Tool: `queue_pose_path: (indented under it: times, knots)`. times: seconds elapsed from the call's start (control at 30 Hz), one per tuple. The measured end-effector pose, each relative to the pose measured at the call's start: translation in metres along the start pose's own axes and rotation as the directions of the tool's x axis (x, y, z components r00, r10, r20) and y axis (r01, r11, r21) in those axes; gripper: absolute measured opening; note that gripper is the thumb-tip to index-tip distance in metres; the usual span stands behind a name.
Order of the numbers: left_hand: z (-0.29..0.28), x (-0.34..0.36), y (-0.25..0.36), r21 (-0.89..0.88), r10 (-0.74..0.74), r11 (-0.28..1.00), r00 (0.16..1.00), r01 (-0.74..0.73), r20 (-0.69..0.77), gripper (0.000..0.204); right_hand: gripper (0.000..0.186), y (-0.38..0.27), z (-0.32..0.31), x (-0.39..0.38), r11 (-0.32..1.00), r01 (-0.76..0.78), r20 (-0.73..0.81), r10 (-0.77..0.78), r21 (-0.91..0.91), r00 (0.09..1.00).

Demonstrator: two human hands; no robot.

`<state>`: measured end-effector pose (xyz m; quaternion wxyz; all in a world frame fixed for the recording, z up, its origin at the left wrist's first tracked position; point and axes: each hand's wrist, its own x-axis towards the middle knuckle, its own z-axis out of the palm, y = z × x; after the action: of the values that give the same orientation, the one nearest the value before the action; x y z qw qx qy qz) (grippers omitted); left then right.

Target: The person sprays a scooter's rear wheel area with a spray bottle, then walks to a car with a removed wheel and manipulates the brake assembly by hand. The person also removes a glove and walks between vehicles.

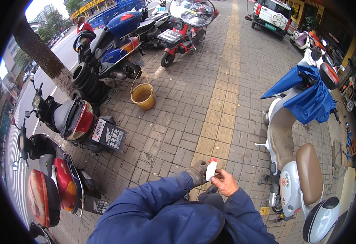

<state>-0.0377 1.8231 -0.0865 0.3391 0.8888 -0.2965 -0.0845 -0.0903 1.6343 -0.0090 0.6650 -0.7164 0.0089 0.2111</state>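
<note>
Yellow bucket (144, 100) stands ahead-left of the fingers. Gloved L hand (195, 173): fingers curled against white bottle (211, 171) (small in view, maybe a tube), held btwn both hands, red cap (213, 160) pointing away. Bare R hand (226, 184): thumb & fingers pinching its near end. Prob. light, semi-stiff, slick; grip mid-body, below cap. Tan-seated scooter (305, 173) well right of fingers.

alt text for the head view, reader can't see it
A gloved left hand and bare right hand hold a white item with a red end above brick paving. Parked scooters stand on both sides; a yellow bucket sits left of centre.
</note>
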Motion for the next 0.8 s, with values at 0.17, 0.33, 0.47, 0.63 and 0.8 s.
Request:
queue_pose_path:
  times: [0.17, 0.33, 0.47, 0.63, 0.8]
  knots:
    - [-0.038, 0.042, -0.031, -0.004, -0.075, 0.997, 0.997, 0.075, -0.036, 0.044, 0.051, -0.036, 0.003, 0.084, 0.953, 0.072, 0.029, -0.066, -0.295, 0.997]
    - [-0.067, 0.105, -0.058, 0.043, -0.206, 0.976, 0.972, 0.212, -0.115, 0.041, 0.041, -0.059, -0.019, 0.175, 0.842, 0.271, 0.012, -0.300, -0.466, 0.954]
    - [-0.090, 0.169, -0.072, 0.076, -0.181, 0.979, 0.978, 0.190, -0.105, 0.039, 0.035, -0.090, -0.054, 0.235, 0.762, 0.398, 0.056, -0.433, -0.510, 0.900]
    - [-0.138, 0.227, -0.077, -0.133, -0.301, 0.952, 0.916, 0.274, -0.266, 0.053, 0.038, -0.132, -0.094, 0.308, 0.717, 0.482, 0.072, -0.521, -0.504, 0.851]
    - [-0.189, 0.298, -0.125, -0.393, -0.316, 0.863, 0.946, 0.318, 0.071, 0.085, 0.038, -0.175, -0.134, 0.380, 0.787, 0.478, 0.031, -0.508, -0.391, 0.861]
